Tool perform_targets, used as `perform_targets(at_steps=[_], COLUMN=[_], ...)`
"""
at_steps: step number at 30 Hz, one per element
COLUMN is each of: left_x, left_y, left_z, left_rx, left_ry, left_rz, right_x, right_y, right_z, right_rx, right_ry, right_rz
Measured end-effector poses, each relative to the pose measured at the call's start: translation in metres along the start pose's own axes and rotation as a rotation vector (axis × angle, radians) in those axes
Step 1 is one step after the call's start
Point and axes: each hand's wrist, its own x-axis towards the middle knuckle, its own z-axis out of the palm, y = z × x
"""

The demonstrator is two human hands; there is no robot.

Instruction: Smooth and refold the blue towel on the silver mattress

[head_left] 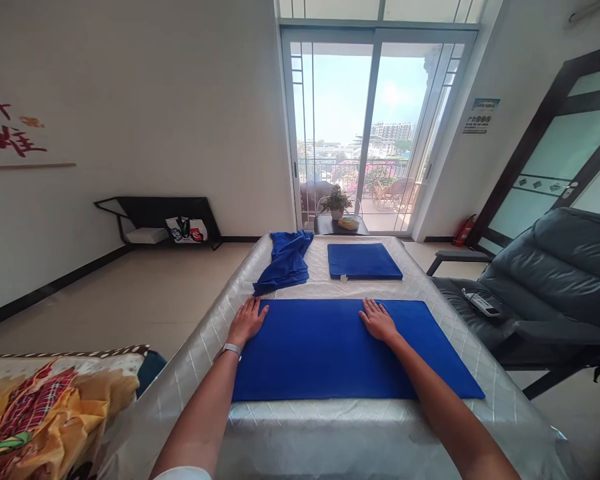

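Blue panel (320, 357): spread flat at 6 o'clock on the silvery covered table (340, 412), its long edges running from 9 to 3.
Left hand (247, 321): palm down at the panel's 10 o'clock corner, thumb on the fabric, fingers extended, gripping nothing.
Right hand (379, 320): flat near the far edge, at the panel's 1 o'clock, fingers straight, gripping nothing.
Crumpled blue cloth (287, 261): loose at 11 o'clock, beyond the left hand.
Folded blue fabric (364, 260): a neat rectangle at 12 o'clock, a small white tag (344, 278) on its near edge.
Armchair (555, 267): beside the table, at 2 o'clock.
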Motion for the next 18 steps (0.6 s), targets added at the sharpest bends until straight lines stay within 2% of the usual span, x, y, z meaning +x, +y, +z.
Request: perform_targets(at_steps=[6, 9, 14, 18], left_x=[-0.001, -0.001, -0.001, -0.007], left_y=[0.003, 0.003, 0.005, 0.008], left_z=[-0.005, -0.007, -0.012, -0.02], left_rx=[-0.025, -0.03, -0.039, -0.009], left_ry=[-0.004, -0.004, -0.02, 0.097], left_rz=[-0.006, -0.01, -0.033, -0.062], right_x=[-0.016, -0.023, -0.027, -0.028], right_y=[0.111, 0.144, 0.148, 0.142], right_z=[-0.006, -0.006, -0.007, -0.01], right_rx=[-0.071, -0.066, -0.05, -0.052], right_ry=[0.015, 0.041, 0.07, 0.072], right_rz=[0.234, 0.333, 0.369, 0.373])
